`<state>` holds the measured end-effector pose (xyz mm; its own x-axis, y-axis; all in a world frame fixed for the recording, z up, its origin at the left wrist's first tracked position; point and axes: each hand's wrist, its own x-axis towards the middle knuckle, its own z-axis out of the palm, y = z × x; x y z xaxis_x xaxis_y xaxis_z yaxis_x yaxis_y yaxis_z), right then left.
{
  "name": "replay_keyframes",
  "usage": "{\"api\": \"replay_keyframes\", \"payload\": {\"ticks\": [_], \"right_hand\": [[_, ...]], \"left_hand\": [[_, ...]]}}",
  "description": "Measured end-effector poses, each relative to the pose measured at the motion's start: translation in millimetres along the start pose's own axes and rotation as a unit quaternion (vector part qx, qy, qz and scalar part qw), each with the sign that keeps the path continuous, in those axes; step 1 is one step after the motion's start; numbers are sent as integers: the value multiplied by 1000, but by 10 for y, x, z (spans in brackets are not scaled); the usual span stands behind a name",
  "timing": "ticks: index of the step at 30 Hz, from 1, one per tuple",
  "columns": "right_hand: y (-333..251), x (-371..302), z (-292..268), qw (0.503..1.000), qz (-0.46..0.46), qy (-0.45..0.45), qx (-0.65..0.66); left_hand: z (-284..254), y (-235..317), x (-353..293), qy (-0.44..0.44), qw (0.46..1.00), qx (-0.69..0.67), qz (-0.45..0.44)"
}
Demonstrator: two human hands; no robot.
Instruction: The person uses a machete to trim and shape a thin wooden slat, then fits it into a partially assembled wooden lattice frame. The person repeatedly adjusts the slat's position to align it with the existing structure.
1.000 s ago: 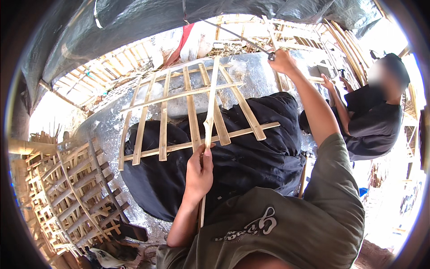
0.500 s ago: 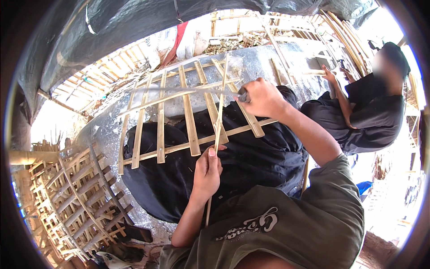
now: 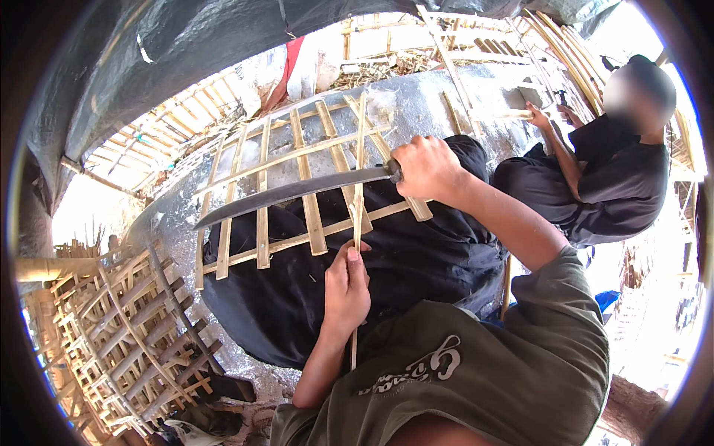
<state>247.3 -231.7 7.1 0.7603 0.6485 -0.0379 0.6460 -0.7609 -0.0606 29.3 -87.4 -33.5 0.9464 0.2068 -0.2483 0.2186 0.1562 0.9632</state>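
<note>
My left hand (image 3: 348,286) pinches a long, thin bamboo strip (image 3: 361,141), which stands roughly upright in the picture, its lower end running past my wrist. The fingers of my right hand (image 3: 428,169) wrap round the handle of a machete. Its long dark blade (image 3: 286,193) points left and crosses the strip a little above my left hand. Whether the edge touches the strip I cannot tell. Beneath the blade, a ladder-like lattice of flat bamboo slats (image 3: 262,241) lies over my black-clothed legs (image 3: 297,286).
At right sits another person (image 3: 617,167) in black, whose hands hold a bamboo piece (image 3: 506,115). Stacked bamboo lattices (image 3: 123,320) stand at lower left. A grey sheet (image 3: 171,208) covers the ground. Long bamboo poles (image 3: 569,63) lean at the far right, and a dark tarp (image 3: 186,48) hangs above.
The machete has come down toward my left hand, its blade blurred before and sharp now. My left hand keeps its grip on the strip, whose top has shifted slightly left.
</note>
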Motion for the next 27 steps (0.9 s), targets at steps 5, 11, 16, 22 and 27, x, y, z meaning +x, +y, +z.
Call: {"api": "replay_keyframes", "payload": {"ticks": [5, 11, 16, 22, 27], "right_hand": [[147, 219, -91, 998, 66, -11, 4], [634, 382, -99, 996, 77, 35, -13], [222, 213, -184, 995, 70, -57, 46], [424, 330, -89, 993, 119, -3, 21], [1079, 579, -103, 982, 180, 12, -50]], "left_hand": [[-58, 13, -42, 8, 1000, 25, 15], [0, -85, -53, 2, 999, 36, 22], [-19, 50, 65, -1, 1000, 24, 13], [-65, 100, -111, -2, 992, 121, 22], [29, 147, -134, -28, 999, 10, 12]]}}
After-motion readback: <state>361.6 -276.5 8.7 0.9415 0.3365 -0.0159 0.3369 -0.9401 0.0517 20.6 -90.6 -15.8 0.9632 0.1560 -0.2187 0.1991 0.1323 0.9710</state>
